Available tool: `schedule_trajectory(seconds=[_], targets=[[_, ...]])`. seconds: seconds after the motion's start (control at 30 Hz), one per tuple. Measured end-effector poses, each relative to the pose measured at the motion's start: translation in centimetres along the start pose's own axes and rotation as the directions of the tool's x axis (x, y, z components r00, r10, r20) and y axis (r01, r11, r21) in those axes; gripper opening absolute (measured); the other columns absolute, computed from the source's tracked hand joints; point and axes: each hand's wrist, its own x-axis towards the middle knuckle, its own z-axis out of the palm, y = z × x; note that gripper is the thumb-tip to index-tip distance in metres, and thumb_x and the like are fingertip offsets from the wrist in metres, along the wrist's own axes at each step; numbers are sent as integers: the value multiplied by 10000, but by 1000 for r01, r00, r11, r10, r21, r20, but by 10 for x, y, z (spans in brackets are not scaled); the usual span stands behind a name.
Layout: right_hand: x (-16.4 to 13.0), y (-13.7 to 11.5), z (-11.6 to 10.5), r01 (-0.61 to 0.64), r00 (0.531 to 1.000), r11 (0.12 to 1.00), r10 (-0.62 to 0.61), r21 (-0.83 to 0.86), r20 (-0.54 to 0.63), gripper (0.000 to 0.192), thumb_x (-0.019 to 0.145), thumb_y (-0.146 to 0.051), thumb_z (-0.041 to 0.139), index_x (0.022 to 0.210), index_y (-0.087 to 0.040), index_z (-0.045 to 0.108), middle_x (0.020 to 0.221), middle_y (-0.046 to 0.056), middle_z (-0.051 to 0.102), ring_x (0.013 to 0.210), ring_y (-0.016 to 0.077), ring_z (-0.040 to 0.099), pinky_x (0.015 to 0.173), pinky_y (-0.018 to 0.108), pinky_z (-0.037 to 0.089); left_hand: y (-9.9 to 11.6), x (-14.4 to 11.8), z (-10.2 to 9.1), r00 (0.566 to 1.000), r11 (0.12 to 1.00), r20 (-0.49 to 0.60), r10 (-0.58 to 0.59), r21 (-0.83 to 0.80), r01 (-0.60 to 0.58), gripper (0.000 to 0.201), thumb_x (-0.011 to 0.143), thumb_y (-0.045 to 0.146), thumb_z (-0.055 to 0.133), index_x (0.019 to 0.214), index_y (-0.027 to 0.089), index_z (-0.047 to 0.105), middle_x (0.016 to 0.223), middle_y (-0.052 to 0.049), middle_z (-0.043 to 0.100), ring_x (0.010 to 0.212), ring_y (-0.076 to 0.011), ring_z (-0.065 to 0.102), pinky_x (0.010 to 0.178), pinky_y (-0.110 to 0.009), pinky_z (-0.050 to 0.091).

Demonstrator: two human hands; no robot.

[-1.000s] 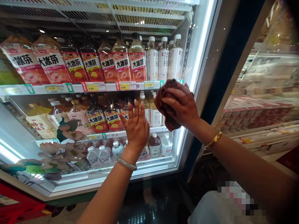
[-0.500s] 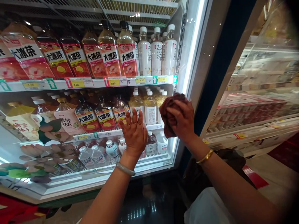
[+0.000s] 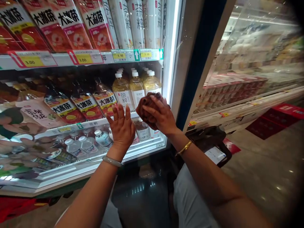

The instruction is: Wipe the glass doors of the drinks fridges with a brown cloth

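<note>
My right hand (image 3: 161, 114) is closed round a crumpled brown cloth (image 3: 147, 109), held up at the glass door (image 3: 106, 68) of a lit drinks fridge, near its right edge. Left of it, my left hand (image 3: 122, 128) is raised with fingers spread and palm toward the glass. Nothing is in it; whether the palm touches the pane I cannot tell. Behind the glass, bottles of pale yellow drink (image 3: 120, 85) stand just above the hands. Dark iced-tea bottles (image 3: 104, 99) are to the left, and the cloth hides part of the right-hand bottles.
A price-tag rail (image 3: 83, 58) runs along the upper shelf. Flower decals (image 3: 30, 120) cover the door's lower left. On the right are a dark blue frame (image 3: 197, 63), another chilled case with stacked packs (image 3: 228, 90), a black bag-like object (image 3: 209, 136) and dark red boxes (image 3: 263, 122).
My view has tilted down and come closer to the fridge, so the shelves look larger. The cloth has shifted slightly left across the glass; my left hand stays spread beside it.
</note>
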Motion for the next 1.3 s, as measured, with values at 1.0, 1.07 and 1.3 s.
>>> schedule_trajectory(seconds=[1.0,1.07,1.3], targets=[[-1,-8,11,-112,993,992,110,-50,-31,376,1093,-307,418,1381,-382,648,1576,-27,505,1585,206,320,1358,478,262,12,-11,8,991,995,106,-78,-51,84,860,956,299,506,1679,116,76,1769,-183,-6,1639,-318,-152,1279,-683,-180],[14,-19,14,-176,984,982,175,-63,-23,387,1092,-300,419,1419,-363,615,1624,-21,449,1614,220,256,1366,496,228,12,-11,11,991,993,94,-100,-59,106,887,960,329,508,1682,111,41,1769,-181,3,1639,-323,-144,1277,-683,-192],[0,-33,12,60,959,997,-44,-49,281,443,1080,-281,460,1470,-468,551,1611,-94,495,1605,178,290,1384,420,198,11,-13,15,979,979,86,-184,-71,190,843,988,467,446,1683,141,99,1775,-92,-9,1626,-346,-101,1304,-585,-215]])
